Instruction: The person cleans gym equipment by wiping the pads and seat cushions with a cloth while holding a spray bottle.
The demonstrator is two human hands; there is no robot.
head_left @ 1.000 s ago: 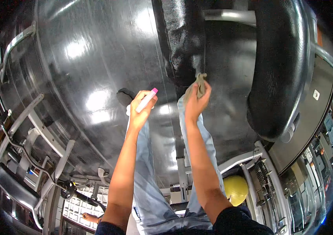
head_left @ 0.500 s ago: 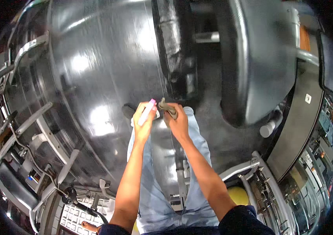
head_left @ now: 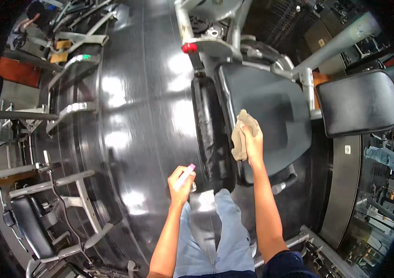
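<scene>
My left hand point(head_left: 179, 184) is closed round a white bottle with a pink cap point(head_left: 186, 174), held over the dark floor. To its right and further forward, my right hand point(head_left: 253, 141) grips a crumpled beige cloth point(head_left: 240, 141). Cloth and hand are over the left part of a black padded seat point(head_left: 276, 111); whether the cloth touches it cannot be told. A long black roller pad point(head_left: 208, 125) lies between the two hands, left of the seat.
A black backrest point(head_left: 361, 104) stands right of the seat. Metal frame bars with a red knob point(head_left: 189, 47) are ahead. Another machine with a black pad point(head_left: 32, 227) is at the lower left. A person point(head_left: 24, 25) is at the upper left.
The view has tilted up and shows more of the machine. My right hand has moved away from my left, forward and right, with the cloth now spread wider over the seat.
</scene>
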